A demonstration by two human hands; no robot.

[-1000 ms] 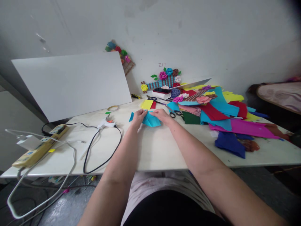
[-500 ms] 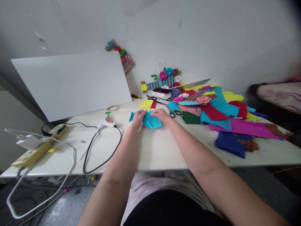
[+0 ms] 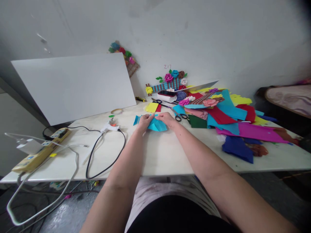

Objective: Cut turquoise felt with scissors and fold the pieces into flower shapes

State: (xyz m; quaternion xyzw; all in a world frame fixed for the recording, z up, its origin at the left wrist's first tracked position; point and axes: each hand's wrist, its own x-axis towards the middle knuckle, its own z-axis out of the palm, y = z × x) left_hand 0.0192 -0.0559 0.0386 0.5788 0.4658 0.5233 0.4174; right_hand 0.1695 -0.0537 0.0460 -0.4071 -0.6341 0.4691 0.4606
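Observation:
A creased piece of turquoise paper [image 3: 157, 125] spans the gap between my hands over the middle of the table. My left hand [image 3: 145, 121] pinches its left edge, and my right hand [image 3: 166, 118] grips its upper right part. Some fingertips are hidden behind the sheet. Just left of my left hand lies another small turquoise piece [image 3: 136, 120]. Yellow paper squares [image 3: 152, 107] and a bit of red paper [image 3: 158, 108] rest beyond my hands. To the right of my right hand are scissors [image 3: 178, 117] with black handles.
At left are a white glue gun [image 3: 110, 127] with its black cord, a roll of tape [image 3: 116, 111] and a yellow power strip [image 3: 45, 150]. A white board [image 3: 75, 87] leans on the wall. Coloured paper [image 3: 228, 113] heaps up at right, near a phone [image 3: 167, 93] on a white box.
My left hand has shifted slightly right, toward my right hand. The turquoise paper between them is more bunched, and more of the small piece on the left shows.

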